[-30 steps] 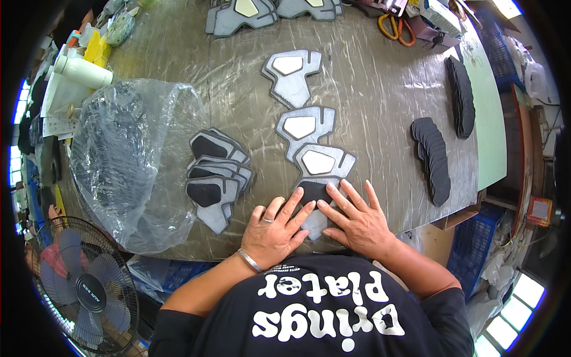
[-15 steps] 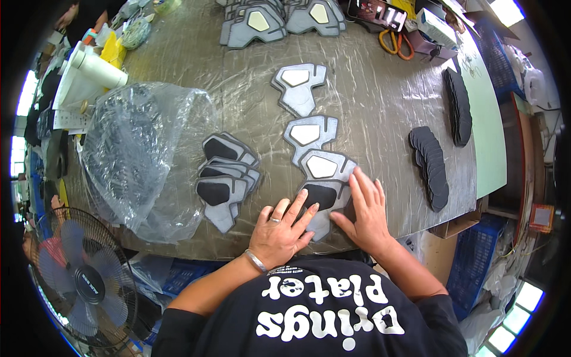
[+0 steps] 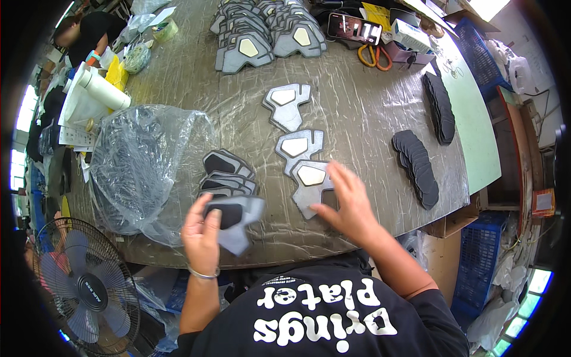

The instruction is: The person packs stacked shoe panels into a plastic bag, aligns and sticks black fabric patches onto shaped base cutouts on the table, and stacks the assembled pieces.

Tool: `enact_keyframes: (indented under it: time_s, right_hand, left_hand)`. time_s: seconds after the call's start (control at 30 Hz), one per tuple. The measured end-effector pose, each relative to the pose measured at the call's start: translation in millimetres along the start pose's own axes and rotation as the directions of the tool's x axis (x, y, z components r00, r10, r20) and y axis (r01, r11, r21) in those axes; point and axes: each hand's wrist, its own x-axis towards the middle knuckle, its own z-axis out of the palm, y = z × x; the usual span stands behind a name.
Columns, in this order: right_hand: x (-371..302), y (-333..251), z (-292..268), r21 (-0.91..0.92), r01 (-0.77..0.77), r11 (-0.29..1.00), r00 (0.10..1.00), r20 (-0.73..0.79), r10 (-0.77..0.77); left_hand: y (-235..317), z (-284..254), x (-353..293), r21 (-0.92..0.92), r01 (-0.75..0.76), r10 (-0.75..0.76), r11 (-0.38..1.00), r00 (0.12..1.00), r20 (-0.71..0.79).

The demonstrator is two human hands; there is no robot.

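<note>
Left fingers gripping grey piece, seemingly aloft

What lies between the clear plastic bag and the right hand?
In the head view: a pile of grey, black-patched pieces, the left hand holding another such piece, then a white-patched piece by the right hand.

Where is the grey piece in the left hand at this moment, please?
In the head view, the grey piece is left of centre, in the left hand, by the near end of the black-patched stack.
</note>
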Motion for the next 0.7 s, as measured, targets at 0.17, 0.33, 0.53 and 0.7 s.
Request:
enact_keyframes:
  time_s: [0.17,0.33,0.53,0.7]
  right_hand:
    - [25,31,-19,-0.178,0.006,0.984,0.987,0.161,0.023]
    - [33,31,-37,-0.090,0.016,0.996,0.951,0.310,0.013]
    - [5,38,-44,-0.035,0.048,0.998,0.999,-0.017,-0.049]
    - [-63,89,-96,-0.128,-0.461,0.878,0.814,-0.455,0.360]
  left_hand:
    - [-12,-23,11,0.918,-0.252,0.393,0.305,0.912,0.120]
    - [-17,28,5,0.728,-0.592,0.482,0.346,0.778,0.403]
    - [-29,91,4,0.565,-0.759,0.296,0.324,0.648,0.702]
    - [-29,113,9,0.504,-0.795,0.318,0.336,0.600,0.734]
